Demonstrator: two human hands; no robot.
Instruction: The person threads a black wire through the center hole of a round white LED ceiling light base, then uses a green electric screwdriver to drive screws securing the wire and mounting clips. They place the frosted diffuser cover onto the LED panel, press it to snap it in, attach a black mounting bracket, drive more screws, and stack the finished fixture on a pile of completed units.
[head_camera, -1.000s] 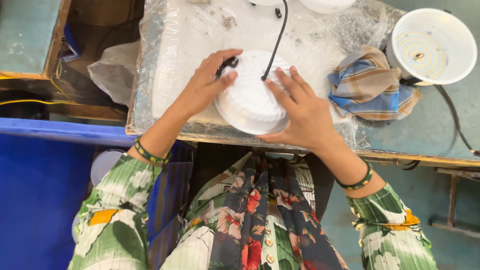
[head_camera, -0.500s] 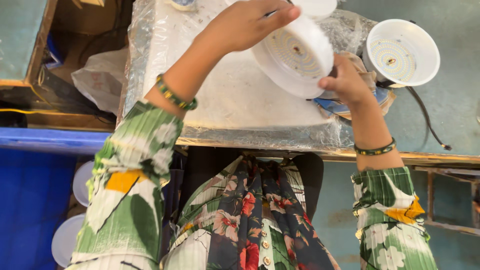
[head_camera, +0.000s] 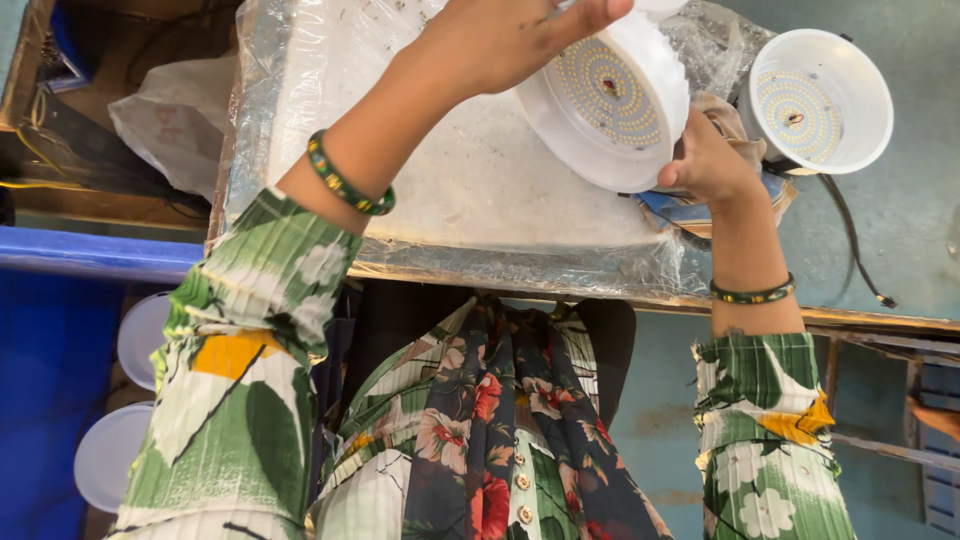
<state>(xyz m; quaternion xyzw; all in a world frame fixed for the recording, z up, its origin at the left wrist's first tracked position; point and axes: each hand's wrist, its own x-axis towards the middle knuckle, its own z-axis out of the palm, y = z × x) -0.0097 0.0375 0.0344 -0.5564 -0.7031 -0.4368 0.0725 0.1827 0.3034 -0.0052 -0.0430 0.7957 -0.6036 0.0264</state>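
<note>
Two hands (head_camera: 520, 40) (head_camera: 712, 160) tilt lamp (head_camera: 605, 100) — second lamp (head_camera: 820, 100) beside.

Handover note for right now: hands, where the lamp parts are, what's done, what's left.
Left hand: grip on the upper rim of the round white lamp housing with a dotted LED disc, held tilted above the plastic-wrapped white work pad.
Right hand: grips the housing's lower right edge, over the striped cloth.
Second white LED housing sits face up on the grey-green table, with a black cable beside it.
Done: housing lifted, LED face showing.
Left: not set down yet; its next place is unclear.
</note>
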